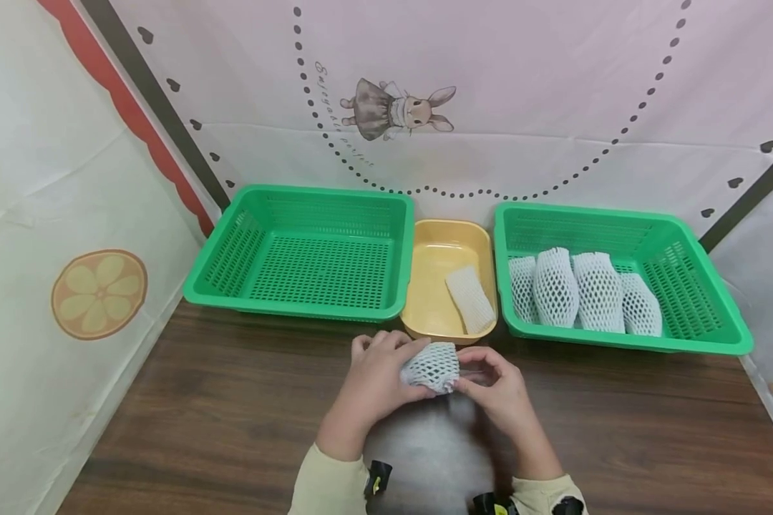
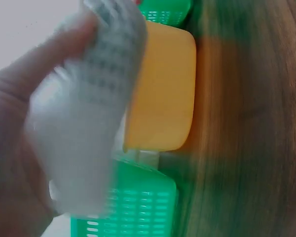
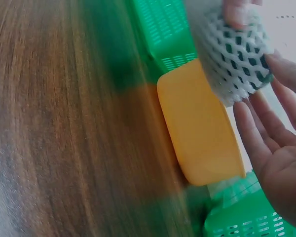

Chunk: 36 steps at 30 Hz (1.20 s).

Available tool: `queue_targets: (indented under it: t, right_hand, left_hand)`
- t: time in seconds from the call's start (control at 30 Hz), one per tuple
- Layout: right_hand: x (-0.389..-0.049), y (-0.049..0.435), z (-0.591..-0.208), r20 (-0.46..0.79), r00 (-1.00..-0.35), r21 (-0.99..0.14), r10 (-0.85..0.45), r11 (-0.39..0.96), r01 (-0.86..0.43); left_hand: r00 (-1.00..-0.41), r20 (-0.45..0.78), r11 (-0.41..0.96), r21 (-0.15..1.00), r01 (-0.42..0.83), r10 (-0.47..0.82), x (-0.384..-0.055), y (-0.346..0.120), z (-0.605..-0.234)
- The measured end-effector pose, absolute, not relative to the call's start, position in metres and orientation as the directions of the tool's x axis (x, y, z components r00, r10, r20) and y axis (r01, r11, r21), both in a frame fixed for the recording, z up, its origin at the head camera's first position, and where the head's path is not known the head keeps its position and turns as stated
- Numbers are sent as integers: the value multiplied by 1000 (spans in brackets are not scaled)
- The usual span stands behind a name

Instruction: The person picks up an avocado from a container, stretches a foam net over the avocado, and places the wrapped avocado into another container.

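Note:
A white foam net sleeve [image 1: 433, 369] is held up between both hands in front of the yellow tray. The left hand [image 1: 381, 375] grips it from the left, fingers over the far side and thumb along the near side. At its right end the right hand [image 1: 492, 386] pinches the edge of the net with thumb and fingertips. In the right wrist view, dark green shows through the holes of the sleeve [image 3: 234, 54]. The left wrist view is blurred; a smooth whitish part shows below the mesh there.
The yellow tray [image 1: 438, 272] holds one flat foam net sleeve [image 1: 472, 299]. A green basket [image 1: 322, 315] stands left of it. In the right green basket [image 1: 631, 343] lie several net-wrapped things [image 1: 557, 290]. A printed cloth [image 1: 522, 86] hangs behind the brown table [image 1: 232, 400].

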State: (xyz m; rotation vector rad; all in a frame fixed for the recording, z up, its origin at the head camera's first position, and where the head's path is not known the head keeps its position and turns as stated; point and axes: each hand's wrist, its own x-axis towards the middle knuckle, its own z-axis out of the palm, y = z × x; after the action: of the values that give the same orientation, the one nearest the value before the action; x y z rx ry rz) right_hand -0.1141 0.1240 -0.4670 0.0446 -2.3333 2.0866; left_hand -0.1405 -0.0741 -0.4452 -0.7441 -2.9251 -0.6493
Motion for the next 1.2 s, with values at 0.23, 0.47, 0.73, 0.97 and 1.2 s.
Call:
queue_targets:
  t: [0.23, 0.47, 0.73, 0.97, 1.2]
  right_hand:
    - [-113, 128, -470, 117, -988, -989, -103, 83, -125]
    - [-111, 127, -465, 184, -974, -982, -133, 17, -188]
    - [-112, 125, -464, 171, -978, -982, -119, 63, -179]
    - [-113, 125, -463, 174, -978, -971, -112, 146, -190]
    - [-112, 124, -461, 193, -972, -959, -135, 185, -216]
  left_hand:
    - [-892, 109, 758, 487, 433, 439, -138, -71, -445]
    - [-881, 103, 683, 593, 427, 461, -138, -70, -445]
    - [-867, 100, 670, 594, 445, 488, -139, -67, -443]
    - [-855, 104, 666, 582, 466, 508, -138, -65, -442]
    - [-849, 123, 644, 599, 476, 513, -138, -63, -446]
